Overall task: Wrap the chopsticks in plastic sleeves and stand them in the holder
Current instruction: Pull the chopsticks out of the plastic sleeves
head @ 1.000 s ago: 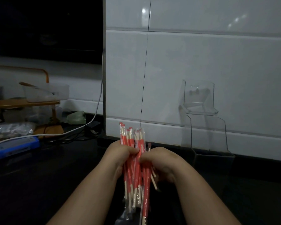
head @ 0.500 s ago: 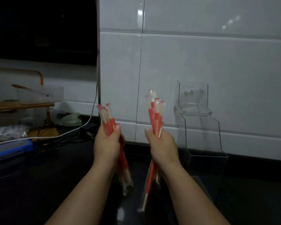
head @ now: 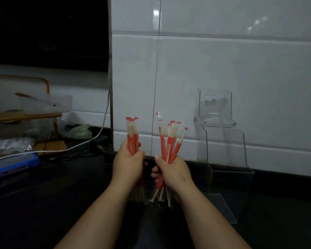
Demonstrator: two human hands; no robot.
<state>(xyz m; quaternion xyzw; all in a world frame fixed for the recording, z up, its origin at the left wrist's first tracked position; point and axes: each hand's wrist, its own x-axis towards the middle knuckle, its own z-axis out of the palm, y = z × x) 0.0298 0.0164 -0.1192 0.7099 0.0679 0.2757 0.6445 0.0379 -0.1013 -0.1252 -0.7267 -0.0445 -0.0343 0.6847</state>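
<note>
My left hand (head: 128,163) grips a tight upright bundle of chopsticks in red-and-clear plastic sleeves (head: 132,135). My right hand (head: 171,170) grips a second bundle of sleeved chopsticks (head: 170,141) that fans out at the top, its bare wooden tips poking out below the fist. Both hands are raised over the dark counter, close side by side. A clear acrylic holder (head: 224,146) stands against the white tiled wall to the right of my right hand, and it looks to hold nothing.
The counter (head: 52,194) is black and dim. At the left are a blue device (head: 13,163), a white cable (head: 65,150), crinkled plastic bags (head: 9,144) and a wooden rack with a clear tub (head: 45,105). A vertical metal strip (head: 110,87) marks the wall corner.
One second ago both hands held a single bundle low together. They split it into two bundles and lifted them; since half a second ago the hands have moved closer together.
</note>
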